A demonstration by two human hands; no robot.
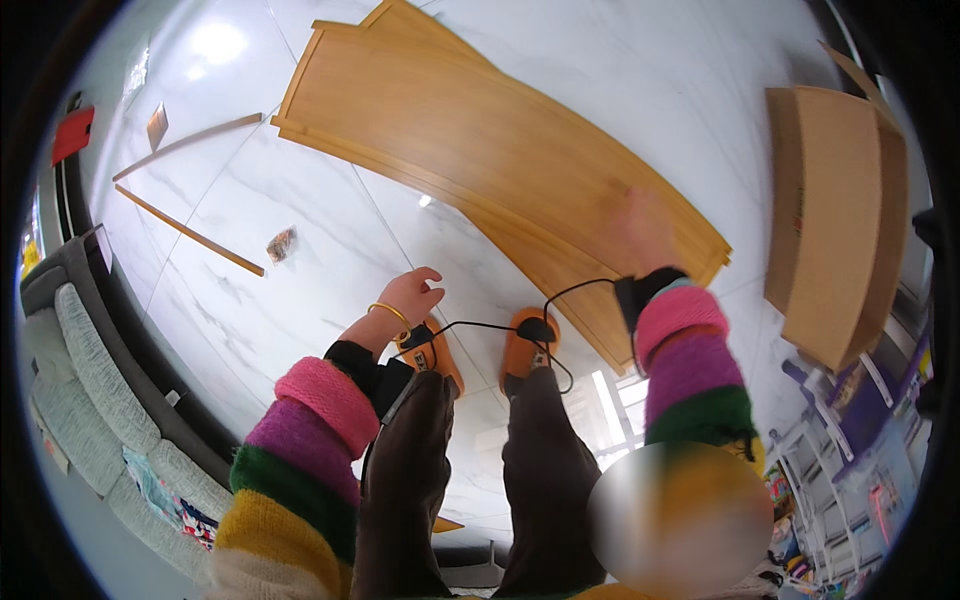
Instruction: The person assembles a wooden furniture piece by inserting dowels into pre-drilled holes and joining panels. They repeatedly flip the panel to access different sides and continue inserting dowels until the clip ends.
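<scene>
Two long, wood-coloured boards [430, 110] with raised edge strips lie on the floor, one crossed partly over the other. My right hand [640, 230] is over the near right end of the upper board; motion smears its fingers, and whether it touches the wood cannot be made out. To the left of the boards, my left hand [408, 297] hangs in the air above my orange shoe, its fingers loosely bent and apart with nothing between them. A black cable [480, 323] runs between the black bands on my wrists.
Two thin wooden strips [190, 230] and a small clear packet of parts [281, 244] lie on the marble-look floor at left. Another small packet [157, 127] is farther back. A grey sofa [100, 370] lines the left; an opened cardboard box [835, 220] stands at right, near a white rack [820, 480].
</scene>
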